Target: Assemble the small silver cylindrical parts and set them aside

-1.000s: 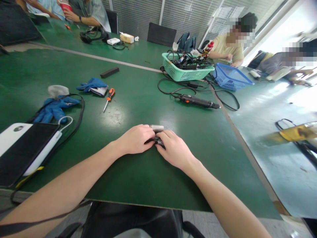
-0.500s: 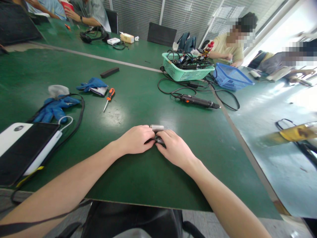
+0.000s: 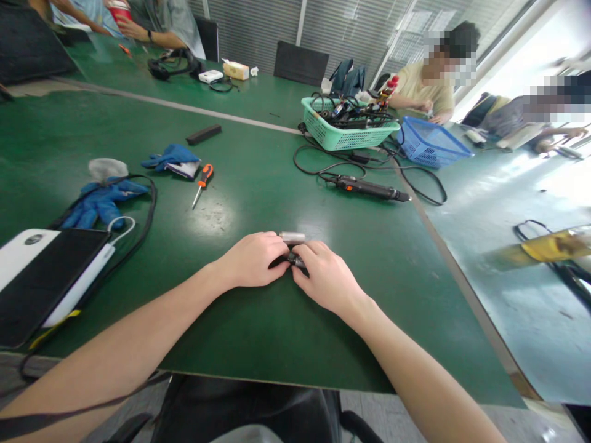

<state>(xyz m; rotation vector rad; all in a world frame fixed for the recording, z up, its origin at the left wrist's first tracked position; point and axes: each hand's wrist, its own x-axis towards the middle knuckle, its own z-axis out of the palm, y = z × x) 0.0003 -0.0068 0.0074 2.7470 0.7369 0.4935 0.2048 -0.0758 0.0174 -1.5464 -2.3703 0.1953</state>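
Note:
Near the front middle of the green table (image 3: 286,332), my left hand (image 3: 256,259) and my right hand (image 3: 325,274) meet, both with curled fingers. Between their fingertips is a small dark metallic part (image 3: 298,261), mostly covered by the fingers; its kind cannot be made out. My right thumb and fingers close round its right end, while my left fingers pinch its left end. Just beyond the fingertips lies a short silver metal cylinder (image 3: 292,237), its left end beside my left fingers. Whether my left hand touches that cylinder is unclear.
An orange-handled screwdriver (image 3: 203,183) and blue gloves (image 3: 108,200) lie to the left, near a white and black device (image 3: 55,277). Ahead right are a corded electric screwdriver (image 3: 369,188), a green basket (image 3: 346,135) of cables and a blue basket (image 3: 429,144). Other people sit around the table.
My hands stay in nearly the same place. The fingers of my right hand have shifted slightly on the dark metallic part, showing a little more of it.

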